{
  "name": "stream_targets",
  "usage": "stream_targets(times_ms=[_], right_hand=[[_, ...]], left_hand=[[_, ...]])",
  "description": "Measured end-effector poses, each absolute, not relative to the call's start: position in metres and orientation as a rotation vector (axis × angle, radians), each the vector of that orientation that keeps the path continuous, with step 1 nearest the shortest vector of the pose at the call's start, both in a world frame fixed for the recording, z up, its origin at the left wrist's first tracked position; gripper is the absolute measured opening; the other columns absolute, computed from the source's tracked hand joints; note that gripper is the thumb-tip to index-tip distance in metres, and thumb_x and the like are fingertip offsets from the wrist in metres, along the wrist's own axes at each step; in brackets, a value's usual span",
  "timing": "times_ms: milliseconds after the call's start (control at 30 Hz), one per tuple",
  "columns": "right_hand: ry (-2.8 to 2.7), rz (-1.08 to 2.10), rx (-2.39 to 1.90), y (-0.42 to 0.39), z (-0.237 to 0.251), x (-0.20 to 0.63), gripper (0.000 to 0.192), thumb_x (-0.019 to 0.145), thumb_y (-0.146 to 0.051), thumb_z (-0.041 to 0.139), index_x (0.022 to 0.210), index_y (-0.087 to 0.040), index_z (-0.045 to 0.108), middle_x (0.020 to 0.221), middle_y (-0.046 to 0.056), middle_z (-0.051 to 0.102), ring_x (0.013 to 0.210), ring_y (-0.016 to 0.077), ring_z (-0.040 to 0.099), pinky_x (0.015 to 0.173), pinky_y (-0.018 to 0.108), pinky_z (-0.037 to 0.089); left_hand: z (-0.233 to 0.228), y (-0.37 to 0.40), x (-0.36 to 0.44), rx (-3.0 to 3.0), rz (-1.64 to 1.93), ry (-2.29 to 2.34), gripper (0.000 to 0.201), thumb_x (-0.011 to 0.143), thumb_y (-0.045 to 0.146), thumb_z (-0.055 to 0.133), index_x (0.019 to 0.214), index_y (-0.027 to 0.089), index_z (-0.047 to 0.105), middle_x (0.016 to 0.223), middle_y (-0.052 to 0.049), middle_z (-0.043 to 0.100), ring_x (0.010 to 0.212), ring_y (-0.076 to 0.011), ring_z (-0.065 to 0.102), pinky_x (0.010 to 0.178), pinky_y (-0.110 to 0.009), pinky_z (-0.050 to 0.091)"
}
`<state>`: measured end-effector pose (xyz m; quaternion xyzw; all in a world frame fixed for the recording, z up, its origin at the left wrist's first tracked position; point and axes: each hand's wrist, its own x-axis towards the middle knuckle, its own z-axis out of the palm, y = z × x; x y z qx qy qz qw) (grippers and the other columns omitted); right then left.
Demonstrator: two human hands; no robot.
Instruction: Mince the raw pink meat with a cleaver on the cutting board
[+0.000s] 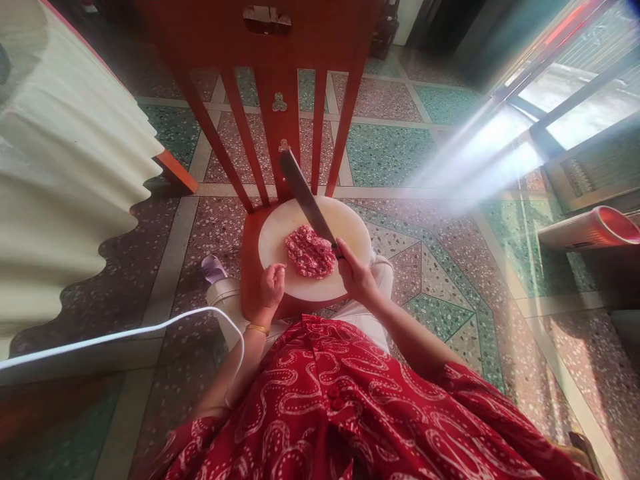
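Observation:
My right hand [354,272] is wrapped round the handle of a kitchen knife [307,197] with a long dark blade. The blade slants up and to the left, over the far part of a round white cutting board [350,223]. A flattened mound of minced meat [307,252] lies in the middle of the board, just left of the knife's handle. At the board's near left edge is my left hand [273,285], its fingers curled together, beside the meat but apart from it. Whatever may be between those fingertips is too small to make out.
The board rests on the seat of a red-brown wooden chair [253,247], whose slatted back [277,87] rises behind it. A white cable [165,325] crosses at left, near my left arm. A pale curtain-like cloth [65,173] hangs at left; a cylindrical bin [575,230] lies at right.

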<state>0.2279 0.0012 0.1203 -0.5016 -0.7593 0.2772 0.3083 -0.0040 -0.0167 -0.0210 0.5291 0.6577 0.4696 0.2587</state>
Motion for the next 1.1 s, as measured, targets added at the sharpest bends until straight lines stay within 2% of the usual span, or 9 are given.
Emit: stream_targets(times_ms=[133, 233, 400, 500, 633, 767, 833, 967, 1100], right_hand=[[-2.050, 0.894, -1.535, -0.006, 0.083, 0.235, 0.043, 0.090, -0.028, 0.042, 0.130, -0.020, 0.053, 0.111, 0.007, 0.067, 0.103, 0.0239, 0.063, 0.086, 0.035, 0.052], [-2.030, 0.946, -1.511, -0.006, 0.075, 0.241, 0.043, 0.090, -0.030, 0.042, 0.131, -0.023, 0.052, 0.111, 0.004, 0.067, 0.108, 0.0227, 0.060, 0.088, 0.034, 0.051], [-1.917, 1.007, -1.465, -0.005, 0.077, 0.246, 0.045, 0.089, -0.031, 0.043, 0.131, -0.021, 0.052, 0.112, 0.005, 0.067, 0.109, 0.0213, 0.059, 0.091, 0.035, 0.049], [-1.860, 1.073, -1.471, -0.008, 0.079, 0.247, 0.045, 0.089, -0.032, 0.042, 0.131, -0.019, 0.052, 0.111, 0.007, 0.067, 0.103, 0.0205, 0.062, 0.089, 0.035, 0.049], [-1.893, 1.033, -1.428, -0.014, 0.107, 0.243, 0.046, 0.090, -0.031, 0.042, 0.133, -0.019, 0.049, 0.103, 0.006, 0.070, 0.100, 0.0198, 0.063, 0.088, 0.032, 0.049], [-2.013, 0.870, -1.270, -0.019, 0.116, 0.232, 0.048, 0.092, -0.032, 0.038, 0.138, -0.021, 0.043, 0.117, 0.006, 0.064, 0.105, 0.0190, 0.061, 0.089, 0.029, 0.048], [-2.103, 0.869, -1.362, -0.020, 0.106, 0.229, 0.048, 0.091, -0.031, 0.039, 0.138, -0.021, 0.043, 0.115, 0.007, 0.065, 0.098, 0.0201, 0.064, 0.084, 0.030, 0.051], [-2.211, 0.988, -1.607, -0.011, 0.106, 0.227, 0.046, 0.090, -0.028, 0.042, 0.135, -0.024, 0.047, 0.096, 0.004, 0.072, 0.084, 0.0216, 0.068, 0.076, 0.032, 0.054], [-2.138, 0.837, -1.366, -0.005, 0.137, 0.222, 0.047, 0.092, -0.031, 0.038, 0.138, -0.024, 0.043, 0.114, 0.004, 0.066, 0.101, 0.0213, 0.063, 0.087, 0.032, 0.050]], left_hand=[[-0.009, -0.010, 0.000, 1.563, 1.234, 1.740, 0.022, 0.087, 0.028, 0.040, 0.094, 0.019, 0.059, 0.090, -0.005, 0.063, 0.085, -0.0167, 0.058, 0.079, -0.029, 0.046], [0.004, 0.007, 0.012, 1.888, 1.076, 1.696, 0.022, 0.086, 0.022, 0.041, 0.091, 0.018, 0.062, 0.088, -0.008, 0.063, 0.090, -0.0205, 0.057, 0.085, -0.034, 0.043], [0.020, 0.021, 0.029, 2.244, 0.685, 1.664, 0.028, 0.080, 0.015, 0.045, 0.099, 0.021, 0.064, 0.090, -0.012, 0.061, 0.090, -0.0254, 0.054, 0.079, -0.037, 0.041], [0.025, 0.012, 0.024, 2.276, 0.597, 1.689, 0.019, 0.078, 0.016, 0.048, 0.086, 0.020, 0.064, 0.082, -0.011, 0.060, 0.088, -0.0263, 0.053, 0.078, -0.039, 0.040], [0.021, 0.004, 0.010, 1.914, 0.910, 1.792, 0.012, 0.080, 0.021, 0.047, 0.083, 0.019, 0.058, 0.083, -0.007, 0.060, 0.084, -0.0215, 0.055, 0.078, -0.035, 0.043], [0.006, 0.001, 0.002, 1.396, 1.244, 1.818, 0.012, 0.082, 0.024, 0.044, 0.086, 0.019, 0.054, 0.080, -0.003, 0.060, 0.075, -0.0152, 0.056, 0.071, -0.027, 0.046], [-0.001, -0.003, 0.002, 1.307, 1.286, 1.808, 0.012, 0.082, 0.027, 0.045, 0.086, 0.020, 0.055, 0.080, -0.002, 0.060, 0.074, -0.0145, 0.056, 0.069, -0.026, 0.046], [-0.010, -0.013, 0.001, 1.246, 1.289, 1.788, 0.013, 0.081, 0.028, 0.046, 0.086, 0.020, 0.055, 0.079, -0.002, 0.060, 0.073, -0.0144, 0.057, 0.068, -0.026, 0.046], [-0.015, -0.015, -0.001, 1.195, 1.276, 1.755, 0.014, 0.080, 0.029, 0.046, 0.087, 0.020, 0.055, 0.075, 0.000, 0.060, 0.069, -0.0134, 0.057, 0.067, -0.025, 0.046]])
